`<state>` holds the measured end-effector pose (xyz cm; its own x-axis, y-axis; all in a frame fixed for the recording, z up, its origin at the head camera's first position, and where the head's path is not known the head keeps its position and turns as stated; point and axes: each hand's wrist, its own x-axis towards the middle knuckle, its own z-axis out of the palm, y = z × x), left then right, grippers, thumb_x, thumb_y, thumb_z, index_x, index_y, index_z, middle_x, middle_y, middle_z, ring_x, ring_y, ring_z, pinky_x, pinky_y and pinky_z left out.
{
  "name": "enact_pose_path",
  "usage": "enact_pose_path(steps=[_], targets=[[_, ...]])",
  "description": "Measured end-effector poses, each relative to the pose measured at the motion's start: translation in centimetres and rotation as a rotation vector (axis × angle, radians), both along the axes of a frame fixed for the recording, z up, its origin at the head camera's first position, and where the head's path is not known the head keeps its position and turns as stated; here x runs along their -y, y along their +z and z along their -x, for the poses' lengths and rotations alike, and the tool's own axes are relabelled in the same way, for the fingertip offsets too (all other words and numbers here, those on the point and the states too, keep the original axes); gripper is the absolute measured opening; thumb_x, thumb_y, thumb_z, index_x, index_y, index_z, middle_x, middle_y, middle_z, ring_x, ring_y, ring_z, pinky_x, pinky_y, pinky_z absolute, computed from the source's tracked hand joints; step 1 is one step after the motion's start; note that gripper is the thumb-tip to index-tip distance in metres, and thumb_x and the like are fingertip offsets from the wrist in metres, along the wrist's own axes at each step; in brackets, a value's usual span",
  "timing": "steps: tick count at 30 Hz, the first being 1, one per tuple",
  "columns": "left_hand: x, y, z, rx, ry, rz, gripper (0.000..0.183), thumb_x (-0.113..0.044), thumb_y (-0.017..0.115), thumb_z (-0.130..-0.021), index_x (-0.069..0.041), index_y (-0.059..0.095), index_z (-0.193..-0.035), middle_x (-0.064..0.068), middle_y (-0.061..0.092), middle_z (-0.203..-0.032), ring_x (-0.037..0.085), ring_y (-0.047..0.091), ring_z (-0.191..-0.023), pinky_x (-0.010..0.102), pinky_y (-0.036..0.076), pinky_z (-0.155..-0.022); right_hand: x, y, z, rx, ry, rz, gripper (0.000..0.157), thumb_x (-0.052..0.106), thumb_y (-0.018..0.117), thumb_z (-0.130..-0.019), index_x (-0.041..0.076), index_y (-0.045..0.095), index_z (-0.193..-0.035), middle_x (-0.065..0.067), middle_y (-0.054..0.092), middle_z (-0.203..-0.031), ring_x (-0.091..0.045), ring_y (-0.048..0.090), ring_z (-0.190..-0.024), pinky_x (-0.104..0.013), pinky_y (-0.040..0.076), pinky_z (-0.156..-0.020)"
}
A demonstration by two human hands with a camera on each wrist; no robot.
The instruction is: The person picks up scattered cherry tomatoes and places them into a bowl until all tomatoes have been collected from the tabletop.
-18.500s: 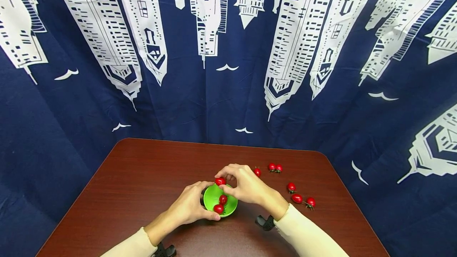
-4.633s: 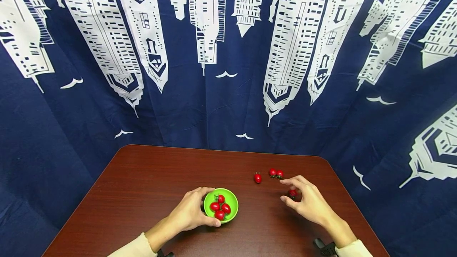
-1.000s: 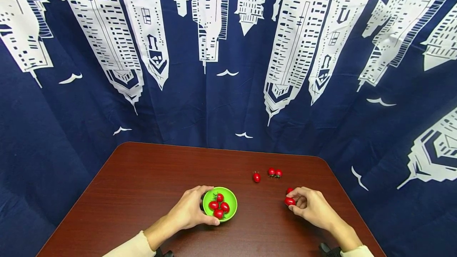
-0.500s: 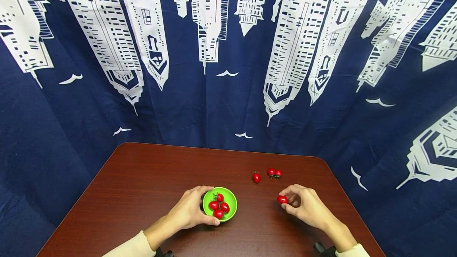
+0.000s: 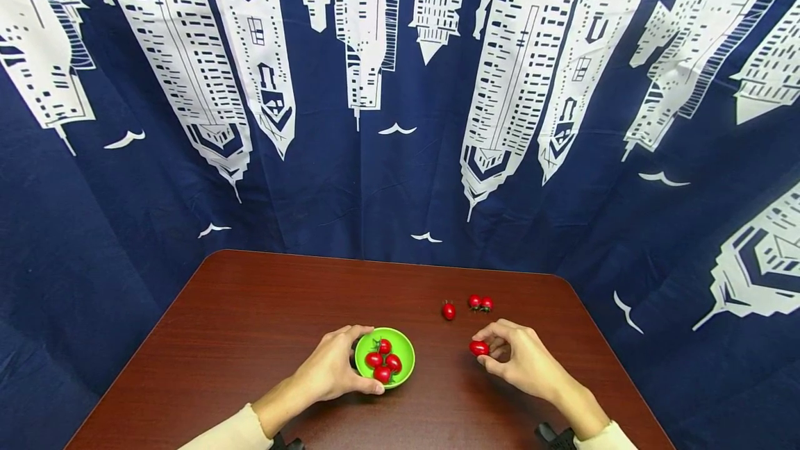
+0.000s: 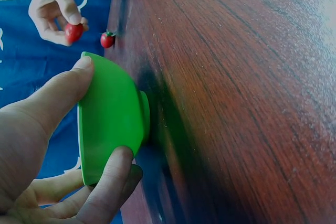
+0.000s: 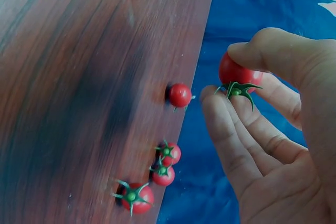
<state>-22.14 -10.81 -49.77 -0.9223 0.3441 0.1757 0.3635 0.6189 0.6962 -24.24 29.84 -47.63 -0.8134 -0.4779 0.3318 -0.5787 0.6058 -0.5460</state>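
Navy-blue fabric printed with white inverted buildings [image 5: 312, 214] hung beyond both hands; a reddish-brown wood-grain table [image 5: 281, 297] lay beneath them; the left hand [image 5: 334, 367] was clamped on the side of a round, glossy bright-green bowl [image 5: 407, 346], which stood apart from the right hand [image 5: 521, 363], to its left; the right hand's thumb and fingers pinched a small, smooth red oval tomato [image 5: 479, 348] with green sepals; four red tomatoes [image 5: 373, 360] lay inside the bowl, beside the left hand; a touching tomato pair [image 5: 480, 303] lay just beyond the right fingertips; a single tomato [image 5: 448, 310] lay beyond and left of them; another loose tomato [image 7: 135, 198] showed only in the right wrist view; change: the right hand had shifted leftward within the last half second, narrowing the pinched tomato's gap to the bowl; the bowl's count stood at four.
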Motion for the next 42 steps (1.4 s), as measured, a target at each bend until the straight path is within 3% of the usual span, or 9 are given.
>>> enact_pose_path(steps=[10, 21, 30, 42], targets=[[0.0, 0.1, 0.0, 0.005, 0.006, 0.024, 0.1, -0.037, 0.115, -0.069, -0.005, 0.07, -0.153, 0.009, 0.079, -0.136, 0.022, 0.072, -0.109, 0.036, 0.064, -0.092, 1.7, 0.1, 0.0, -0.03, 0.032, -0.01, 0.032, 0.003, 0.095, -0.093, 0.019, 0.082, -0.118, 0.008, 0.079, -0.11, 0.0, 0.075, -0.091, -0.027, 0.067, -0.077], [0.0, -0.1, -0.1, 0.014, 0.002, 0.01, 0.101, -0.037, 0.116, -0.069, -0.004, 0.07, -0.153, 0.009, 0.079, -0.135, 0.021, 0.073, -0.109, 0.033, 0.064, -0.092, 4.2, 0.5, 0.1, -0.075, 0.09, -0.028, 0.034, 0.001, 0.094, -0.091, 0.02, 0.082, -0.117, 0.011, 0.079, -0.107, 0.0, 0.074, -0.089, -0.025, 0.066, -0.079], [0.0, 0.0, 0.0, 0.028, 0.007, 0.009, 0.101, -0.038, 0.115, -0.069, -0.005, 0.07, -0.154, 0.008, 0.079, -0.135, 0.02, 0.072, -0.108, 0.034, 0.064, -0.092, 6.4, 0.8, 0.0, -0.077, 0.128, -0.026, 0.035, 0.002, 0.093, -0.092, 0.019, 0.082, -0.119, 0.01, 0.08, -0.109, -0.008, 0.077, -0.089, -0.025, 0.066, -0.08], [0.1, -0.4, 0.1, 0.025, 0.014, 0.018, 0.104, -0.042, 0.115, -0.07, -0.005, 0.069, -0.156, 0.01, 0.079, -0.139, 0.02, 0.07, -0.112, 0.04, 0.064, -0.094, 9.6, 1.7, 0.1, -0.06, 0.2, -0.022, 0.033, 0.004, 0.091, -0.095, 0.015, 0.081, -0.123, 0.006, 0.079, -0.112, -0.008, 0.078, -0.092, -0.023, 0.065, -0.076]])
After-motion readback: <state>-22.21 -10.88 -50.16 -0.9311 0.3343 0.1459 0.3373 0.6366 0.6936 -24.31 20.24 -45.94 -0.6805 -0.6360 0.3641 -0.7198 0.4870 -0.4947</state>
